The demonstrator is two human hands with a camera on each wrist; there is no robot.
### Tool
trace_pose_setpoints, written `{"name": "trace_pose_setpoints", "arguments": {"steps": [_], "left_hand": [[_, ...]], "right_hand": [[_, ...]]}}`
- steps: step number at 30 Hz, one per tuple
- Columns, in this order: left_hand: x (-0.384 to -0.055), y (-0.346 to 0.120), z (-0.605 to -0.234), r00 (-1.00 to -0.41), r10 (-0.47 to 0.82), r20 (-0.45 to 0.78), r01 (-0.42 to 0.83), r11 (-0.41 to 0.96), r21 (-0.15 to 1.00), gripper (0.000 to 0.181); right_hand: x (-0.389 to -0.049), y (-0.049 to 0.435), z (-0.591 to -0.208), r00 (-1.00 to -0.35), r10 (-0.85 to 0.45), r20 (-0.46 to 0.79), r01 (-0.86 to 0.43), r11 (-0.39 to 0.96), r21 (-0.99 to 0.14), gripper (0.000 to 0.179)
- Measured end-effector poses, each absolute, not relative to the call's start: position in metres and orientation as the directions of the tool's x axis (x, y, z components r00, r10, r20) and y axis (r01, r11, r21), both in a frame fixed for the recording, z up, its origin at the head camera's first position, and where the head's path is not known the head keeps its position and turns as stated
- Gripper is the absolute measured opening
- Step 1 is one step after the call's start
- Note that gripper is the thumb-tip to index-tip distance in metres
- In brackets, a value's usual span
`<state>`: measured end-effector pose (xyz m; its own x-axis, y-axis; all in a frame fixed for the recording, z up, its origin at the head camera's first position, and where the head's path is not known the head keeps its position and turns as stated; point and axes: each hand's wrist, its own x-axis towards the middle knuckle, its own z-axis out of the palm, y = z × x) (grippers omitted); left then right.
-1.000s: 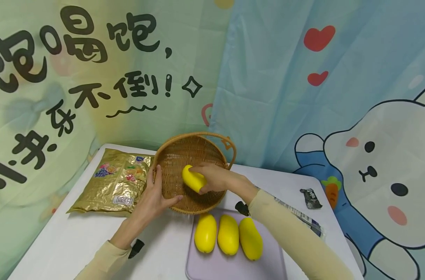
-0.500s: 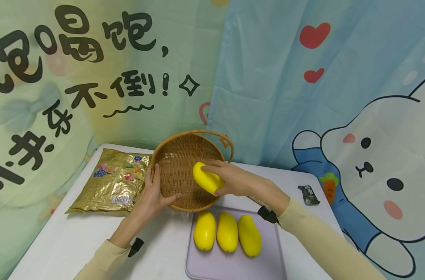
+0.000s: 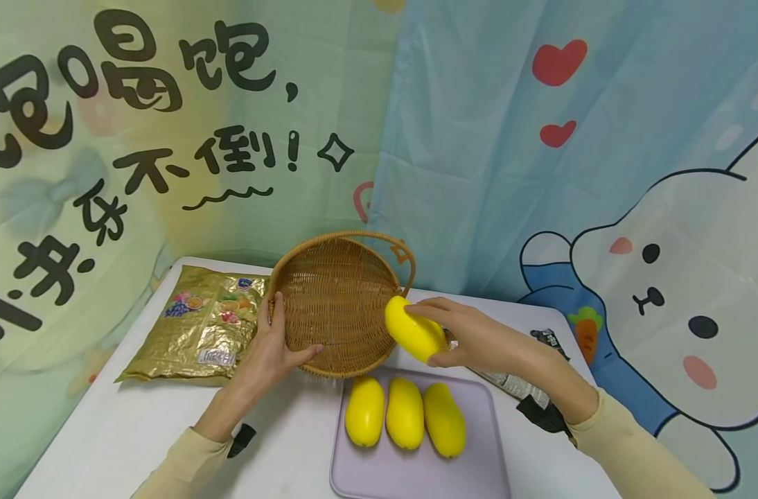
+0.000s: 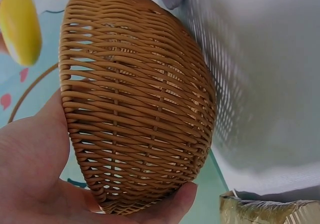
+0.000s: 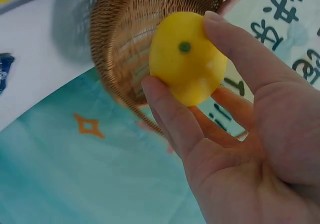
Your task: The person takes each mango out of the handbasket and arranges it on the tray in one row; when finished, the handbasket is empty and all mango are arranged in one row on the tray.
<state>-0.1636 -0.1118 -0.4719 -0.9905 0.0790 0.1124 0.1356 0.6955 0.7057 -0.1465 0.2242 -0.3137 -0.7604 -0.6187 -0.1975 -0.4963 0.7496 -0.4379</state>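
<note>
My left hand [image 3: 271,353] grips the left side of a brown wicker basket [image 3: 338,305], thumb inside the rim and fingers around the outer wall. The basket tilts with its mouth toward me, and no fruit shows inside. My right hand [image 3: 472,333] pinches a smooth yellow mango [image 3: 413,329] between thumb and fingers, just right of the basket's rim. In the right wrist view, the green stem spot on the mango [image 5: 185,58] faces the camera. Three similar yellow mangoes [image 3: 405,414] lie side by side on a lilac tray [image 3: 416,478] below the basket.
A gold foil bag [image 3: 198,326] lies left of the basket on the white table [image 3: 136,430]. Right of the tray are a printed flat packet [image 3: 510,384], partly under my right arm, and a small dark wrapper [image 3: 549,341]. A printed curtain [image 3: 466,173] hangs behind.
My right hand has moved right with the mango, from inside the basket to beyond its right rim. The left hand and basket have stayed nearly still.
</note>
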Motion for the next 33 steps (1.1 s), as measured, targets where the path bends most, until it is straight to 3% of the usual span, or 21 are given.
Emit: {"name": "trace_pose_setpoints", "arguments": {"steps": [10, 16, 33], "left_hand": [[-0.163, -0.112, -0.470, -0.993, 0.082, 0.082, 0.116, 0.695, 0.710, 0.126], [-0.163, -0.112, -0.471, -0.992, 0.079, 0.095, 0.123, 0.690, 0.714, 0.126], [-0.163, -0.115, -0.475, -0.988, 0.084, 0.126, 0.149, 0.688, 0.710, 0.125]], "right_hand": [[-0.118, 0.293, -0.331, -0.857, -0.491, -0.155, -0.315, 0.739, -0.596, 0.080], [-0.104, 0.325, -0.357, -0.903, -0.400, -0.157, -0.222, 0.747, -0.627, 0.081], [-0.076, 0.357, -0.441, -0.940, -0.254, -0.228, -0.028, 0.723, -0.690, 0.086]]}}
